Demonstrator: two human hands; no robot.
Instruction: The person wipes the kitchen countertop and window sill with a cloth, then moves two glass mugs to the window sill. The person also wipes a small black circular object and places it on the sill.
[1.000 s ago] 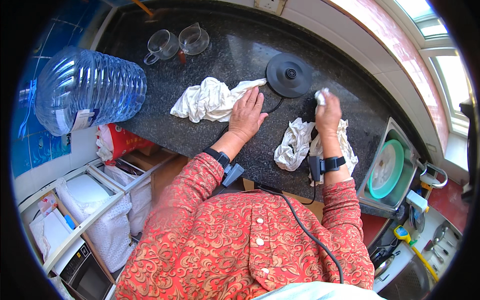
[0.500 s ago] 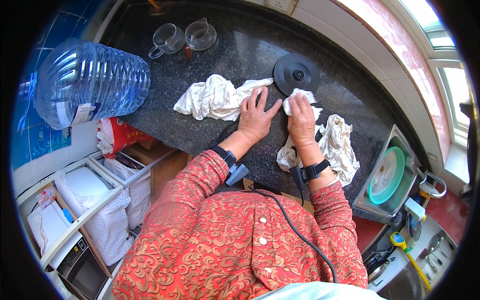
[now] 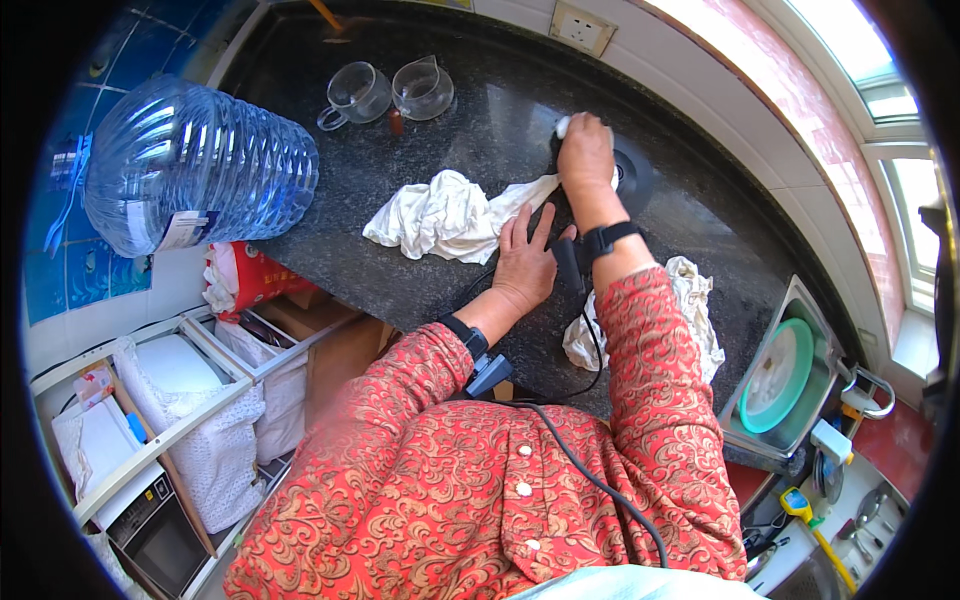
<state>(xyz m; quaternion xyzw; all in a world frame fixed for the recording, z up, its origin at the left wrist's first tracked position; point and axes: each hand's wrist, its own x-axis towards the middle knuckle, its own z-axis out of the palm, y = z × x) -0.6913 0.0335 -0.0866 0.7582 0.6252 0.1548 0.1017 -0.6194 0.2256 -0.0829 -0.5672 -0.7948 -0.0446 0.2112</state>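
My right hand (image 3: 587, 155) is closed on a white cloth (image 3: 563, 127), and only a little of it shows past the fingers. It is at the left side of a black round kettle base (image 3: 634, 182), hiding part of it. My left hand (image 3: 527, 268) lies on the dark countertop with its fingers spread, holding nothing. Its fingertips are close to the narrow end of a crumpled white rag (image 3: 445, 216); whether they touch it I cannot tell. Another crumpled off-white rag (image 3: 698, 315) lies partly behind my right forearm.
Two glass vessels, a glass cup (image 3: 358, 92) and a glass pitcher (image 3: 422, 90), stand at the back left. A large clear water bottle (image 3: 205, 165) lies at the left. A sink (image 3: 795, 375) holds a green basin (image 3: 801, 345) at the right. A wall socket (image 3: 582, 27) is behind.
My right hand has moved away from me and slightly left with the white cloth, from the near edge of the black base to its left side. My left hand stays spread on the counter.
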